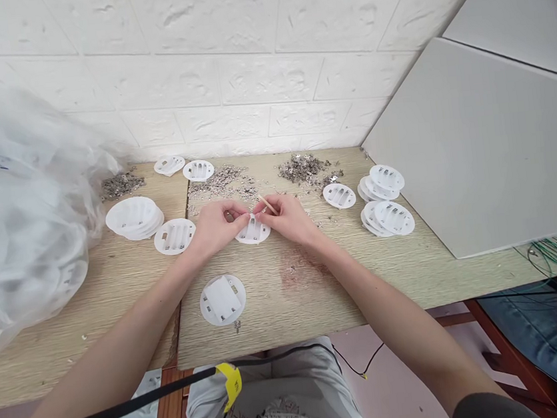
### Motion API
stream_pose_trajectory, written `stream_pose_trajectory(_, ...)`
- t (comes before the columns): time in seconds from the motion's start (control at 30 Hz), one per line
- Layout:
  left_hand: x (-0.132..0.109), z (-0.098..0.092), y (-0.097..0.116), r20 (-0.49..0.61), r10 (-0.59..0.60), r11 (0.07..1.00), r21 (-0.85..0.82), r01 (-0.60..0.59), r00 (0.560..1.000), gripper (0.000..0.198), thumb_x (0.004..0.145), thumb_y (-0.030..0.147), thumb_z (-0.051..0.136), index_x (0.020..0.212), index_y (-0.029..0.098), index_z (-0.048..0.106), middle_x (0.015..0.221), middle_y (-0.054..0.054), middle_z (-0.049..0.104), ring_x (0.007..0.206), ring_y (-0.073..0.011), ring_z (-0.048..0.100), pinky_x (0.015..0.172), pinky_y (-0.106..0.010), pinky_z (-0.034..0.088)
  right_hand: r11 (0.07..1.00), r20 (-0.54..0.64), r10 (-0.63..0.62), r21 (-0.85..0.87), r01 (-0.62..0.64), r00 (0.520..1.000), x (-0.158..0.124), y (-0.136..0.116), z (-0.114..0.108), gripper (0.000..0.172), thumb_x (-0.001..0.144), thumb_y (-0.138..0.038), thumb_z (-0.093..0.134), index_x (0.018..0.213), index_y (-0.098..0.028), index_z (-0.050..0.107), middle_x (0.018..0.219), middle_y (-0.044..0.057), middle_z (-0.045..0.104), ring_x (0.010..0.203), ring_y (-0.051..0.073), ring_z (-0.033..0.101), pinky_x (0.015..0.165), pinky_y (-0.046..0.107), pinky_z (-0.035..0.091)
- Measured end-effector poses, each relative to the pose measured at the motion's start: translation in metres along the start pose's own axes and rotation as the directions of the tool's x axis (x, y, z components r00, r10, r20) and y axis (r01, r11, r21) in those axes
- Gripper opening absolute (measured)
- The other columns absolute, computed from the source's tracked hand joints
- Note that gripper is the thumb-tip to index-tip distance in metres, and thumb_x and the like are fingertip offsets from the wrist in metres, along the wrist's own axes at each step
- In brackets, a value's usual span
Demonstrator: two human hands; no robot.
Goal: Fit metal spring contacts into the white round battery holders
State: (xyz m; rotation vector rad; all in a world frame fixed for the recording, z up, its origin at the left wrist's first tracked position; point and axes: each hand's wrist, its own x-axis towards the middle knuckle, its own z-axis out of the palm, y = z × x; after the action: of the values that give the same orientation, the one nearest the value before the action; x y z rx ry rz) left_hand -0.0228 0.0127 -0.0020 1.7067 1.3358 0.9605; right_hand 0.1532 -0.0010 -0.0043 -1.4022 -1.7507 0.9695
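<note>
Between my hands a round white plastic battery holder lies on the table, with slots and small metal contacts showing on it. My left hand is closed, thumb and fingertips pinching at its upper left edge. My right hand is closed too, its fingertips at the upper right edge. A thin wooden stick is held in my right hand and points up to the left. Whatever small part may be between the fingertips is hidden. Another white holder, with a square plate in its middle, lies nearer my body.
Metal contact pieces lie in heaps behind my hands. White discs are stacked at left and right. A clear plastic bag bulges over the left side. A grey panel borders the right. A black cable crosses in front.
</note>
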Motion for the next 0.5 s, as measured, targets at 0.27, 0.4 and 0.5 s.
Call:
stream_pose_trajectory(0.27, 0.0004, -0.001, 0.0, 0.056, -0.028, 0.983, 0.182, 0.017, 0.998, 0.012, 0.068, 0.03, 0.07, 0.069, 0.019, 0.074, 0.056, 0.0, 0.06, 0.054, -0.0138, 0.05, 0.055, -0.027, 0.037, 0.999, 0.033, -0.014, -0.043, 0.015, 0.999, 0.0013, 0.0029, -0.0001, 0.016, 0.075, -0.023, 0.058, 0.079, -0.014, 0.07, 0.062, -0.002, 0.055, 0.057, 0.01, 0.043, 0.056, 0.024, 0.031)
stream_pose_trajectory(0.4, -0.0005, -0.0022, 0.0046, 0.083, -0.062, 0.961, 0.275, 0.037, 0.995, 0.015, 0.071, 0.032, 0.067, 0.074, 0.018, 0.074, 0.059, 0.001, 0.061, 0.058, -0.0136, 0.052, 0.058, -0.026, 0.04, 0.997, 0.022, -0.019, -0.068, 0.02, 1.0, 0.0015, 0.0019, 0.0012, 0.017, 0.076, -0.024, 0.057, 0.078, -0.013, 0.07, 0.061, -0.002, 0.054, 0.057, 0.01, 0.042, 0.056, 0.024, 0.03)
stream_pose_trajectory(0.5, -0.0006, -0.002, 0.0051, 0.086, -0.07, 0.96, 0.277, 0.043, 0.994, 0.017, 0.072, 0.033, 0.067, 0.074, 0.017, 0.073, 0.061, 0.0, 0.062, 0.058, -0.0134, 0.053, 0.057, -0.026, 0.041, 0.996, 0.015, -0.006, -0.089, 0.007, 1.0, 0.0015, 0.0011, 0.0019, 0.017, 0.077, -0.023, 0.056, 0.077, -0.013, 0.069, 0.06, -0.002, 0.053, 0.058, 0.011, 0.042, 0.056, 0.025, 0.029)
